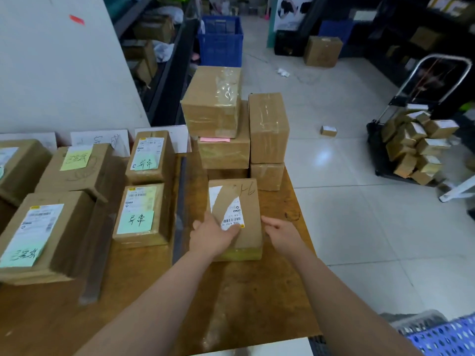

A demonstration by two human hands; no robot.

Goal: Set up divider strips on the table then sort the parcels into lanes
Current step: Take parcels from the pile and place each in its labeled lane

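Note:
A brown parcel (241,201) with a torn white label lies in the right lane of the wooden table (257,291). My left hand (213,236) rests flat on its near left top, fingers on the label. My right hand (281,232) touches its right side with fingers extended. A grey divider strip (180,201) runs along the table left of this parcel; another strip (99,255) lies further left. Parcels with green notes (140,214) (150,156) fill the middle lane.
A stack of taped boxes (226,124) stands at the table's far right end. More labelled parcels (38,237) (77,168) lie at the left. White cards (102,140) lean against the wall. A trolley with small boxes (416,147) and a blue crate (221,39) stand on the floor.

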